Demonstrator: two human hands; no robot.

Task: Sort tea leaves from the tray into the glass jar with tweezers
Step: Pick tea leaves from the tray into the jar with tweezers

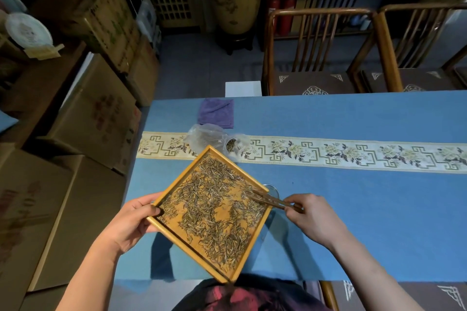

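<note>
A square wooden tray, turned like a diamond, is lifted above the blue table and covered with thin dry tea leaves. My left hand grips its left corner, thumb inside the rim. My right hand pinches wooden tweezers, whose tips reach over the tray's right corner into the leaves. The glass jar stands on the table just behind that corner, mostly hidden by the tray and tweezers.
A clear plastic bag with some leaves lies on the patterned runner beyond the tray. A folded purple cloth lies farther back. Two wooden chairs stand across the table; cardboard boxes are stacked at the left.
</note>
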